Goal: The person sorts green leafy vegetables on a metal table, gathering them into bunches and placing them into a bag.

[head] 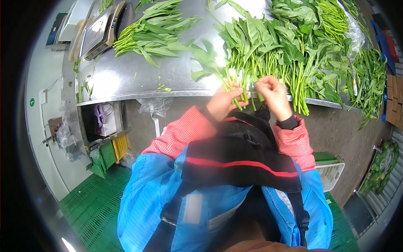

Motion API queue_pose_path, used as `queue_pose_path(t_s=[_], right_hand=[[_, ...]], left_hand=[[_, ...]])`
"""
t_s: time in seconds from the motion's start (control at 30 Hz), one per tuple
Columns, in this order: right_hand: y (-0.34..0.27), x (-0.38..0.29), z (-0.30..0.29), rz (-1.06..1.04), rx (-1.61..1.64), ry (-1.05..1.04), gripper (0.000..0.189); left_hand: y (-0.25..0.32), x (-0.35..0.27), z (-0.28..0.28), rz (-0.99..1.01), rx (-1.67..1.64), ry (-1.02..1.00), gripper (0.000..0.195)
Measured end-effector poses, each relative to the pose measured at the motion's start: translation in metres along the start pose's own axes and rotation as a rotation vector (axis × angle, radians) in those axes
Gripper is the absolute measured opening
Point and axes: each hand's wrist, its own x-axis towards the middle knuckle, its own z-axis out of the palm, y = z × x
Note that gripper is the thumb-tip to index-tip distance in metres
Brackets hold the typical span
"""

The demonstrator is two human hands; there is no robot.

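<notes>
My left hand (223,99) is closed around the lower stems of a few leafy greens (206,60), which look like water spinach, at the table's front edge. Close to its right, my right hand (272,94) pinches a thick green stem (258,93) between thumb and fingers. Beyond both hands a broad pile of the same greens (248,36) lies with its stems towards me. Some cut stem ends (300,108) jut over the edge to the right of my right hand. The leaves by my left hand are blurred.
A sorted bunch (151,34) rests on the steel table (116,78), beside a weighing scale (97,33). At right, a knife (354,83) lies among more greens (370,78) near clear plastic (355,36). Below are a shelf (91,123), a green slatted floor (94,208) and a white crate (330,176).
</notes>
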Motion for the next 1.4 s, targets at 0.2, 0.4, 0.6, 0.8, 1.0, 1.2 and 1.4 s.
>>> queue_pose_path(t_s=[0.2,0.4,0.6,0.8,1.0,1.2,1.4], right_hand=[[-0.015,-0.016,0.035,-0.377,-0.825,-0.014,0.012],[-0.021,0.011,0.007,-0.210,-0.584,0.221,0.021],[0.005,0.041,-0.002,-0.304,-0.811,0.218,0.018],[-0.028,0.031,-0.006,-0.039,0.076,0.115,0.008],[-0.022,0.015,0.016,-0.351,-0.367,0.124,0.008],[-0.010,0.008,0.020,-0.296,-0.321,-0.076,0.009],[-0.041,-0.013,0.013,-0.192,0.119,-0.346,0.004]], left_hand=[[0.006,-0.002,-0.004,-0.166,-0.252,-0.069,0.021],[0.009,0.010,-0.006,-0.169,-0.107,-0.164,0.021],[0.025,0.016,0.003,-0.276,0.008,-0.041,0.021],[0.017,0.009,0.011,-0.140,-0.100,-0.094,0.026],[0.010,0.011,0.021,-0.219,-0.143,-0.251,0.031],[-0.020,0.029,-0.001,-0.164,-0.055,-0.361,0.034],[-0.010,0.028,0.001,0.124,0.243,-0.360,0.032]])
